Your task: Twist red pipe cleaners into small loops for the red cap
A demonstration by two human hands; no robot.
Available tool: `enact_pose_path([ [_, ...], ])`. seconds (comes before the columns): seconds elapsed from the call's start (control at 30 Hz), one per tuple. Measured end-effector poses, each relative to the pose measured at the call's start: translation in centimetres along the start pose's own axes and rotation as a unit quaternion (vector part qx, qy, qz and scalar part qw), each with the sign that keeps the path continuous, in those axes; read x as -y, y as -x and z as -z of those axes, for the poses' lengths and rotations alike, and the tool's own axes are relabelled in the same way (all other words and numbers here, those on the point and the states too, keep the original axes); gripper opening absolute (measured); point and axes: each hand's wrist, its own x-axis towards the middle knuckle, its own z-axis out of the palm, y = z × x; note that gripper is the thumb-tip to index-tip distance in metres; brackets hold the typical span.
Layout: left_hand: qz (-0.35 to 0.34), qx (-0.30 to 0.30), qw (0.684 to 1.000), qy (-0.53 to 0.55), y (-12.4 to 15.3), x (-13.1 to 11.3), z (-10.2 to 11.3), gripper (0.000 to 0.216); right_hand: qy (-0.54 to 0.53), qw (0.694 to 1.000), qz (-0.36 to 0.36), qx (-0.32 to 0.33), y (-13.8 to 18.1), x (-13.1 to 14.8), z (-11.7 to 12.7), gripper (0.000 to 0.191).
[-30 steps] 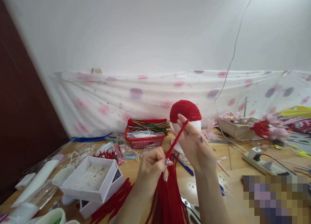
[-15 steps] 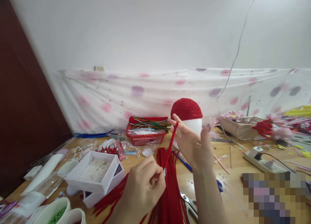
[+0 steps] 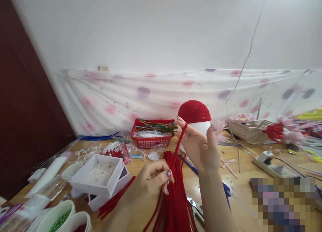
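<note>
A fuzzy red pipe cleaner (image 3: pixel 179 145) slants up from my left hand to my right. My left hand (image 3: pixel 153 178) has its fingers curled in around the lower end; exactly where they meet the strand is hidden. The upper end bends over an outstretched finger of my right hand (image 3: pixel 198 150), whose thumb stands apart. Below both hands hangs a thick bundle of red pipe cleaners (image 3: pixel 173 198) along the table. Behind my right hand stands a white head form with a red ribbed cap (image 3: pixel 194 111).
Scissors (image 3: pixel 195 205) lie by the bundle. To the left are a white box of beads (image 3: pixel 98 173) and a tub of green beads (image 3: pixel 59 218). A red basket of stems (image 3: pixel 153 141) sits at the back, a power strip (image 3: pixel 269 166) at right.
My left hand has turned, its thumb and fingers loosening from a tight pinch near the strand's lower end. My right hand still carries the upper end. The view has shifted slightly.
</note>
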Motion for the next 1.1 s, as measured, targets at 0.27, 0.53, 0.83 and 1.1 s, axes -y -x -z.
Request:
enact_pose_path([
  [0.27,0.057,0.051,0.991,0.110,-0.8,0.6,1.1,0.049,0.027,1.000,0.002,0.003,-0.1,-0.7,-0.9,0.060],
  [0.53,0.063,-0.018,0.979,0.195,-1.2,0.5,-0.3,0.041,0.040,0.999,-0.034,0.007,0.3,-1.2,-1.1,0.038],
  [0.83,0.009,-0.069,0.984,0.165,-1.8,0.3,-0.1,0.033,0.008,0.997,-0.069,-0.046,0.1,-1.8,-1.9,0.044],
  [1.1,0.008,-0.045,0.991,0.129,-1.4,-0.4,-0.4,0.036,-0.057,0.995,-0.082,-0.018,-0.2,-1.2,-0.8,0.045],
])
